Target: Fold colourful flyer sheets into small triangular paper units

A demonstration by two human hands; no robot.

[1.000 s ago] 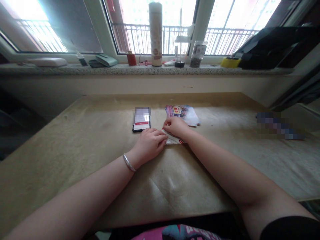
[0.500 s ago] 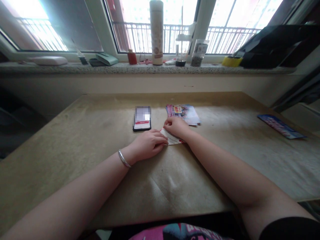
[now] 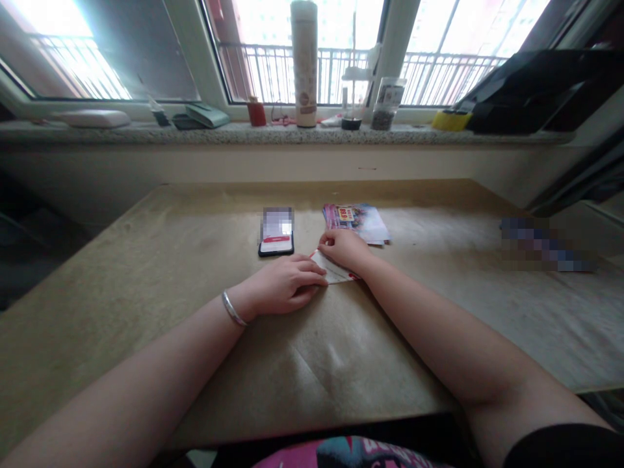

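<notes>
A small piece of white paper with red marks, seemingly folded, lies on the table between my two hands. My left hand, with a silver bangle at the wrist, rests its outstretched fingers flat on the paper's left edge. At the paper's far corner, my right hand has thumb and forefinger pinched together, and its palm side hides part of the sheet. Just beyond my right hand is a stack of printed leaflets. A phone with its screen lit lies beyond my left hand.
A blurred blue packet lies at the right of the tan-covered table. On the windowsill behind stand a tall cylinder, a red bottle, a clear container and a yellow roll.
My left hand has shifted slightly, with its wrist a little further left and its fingers lying flatter on the paper. The right hand keeps its pinch almost unmoved.
</notes>
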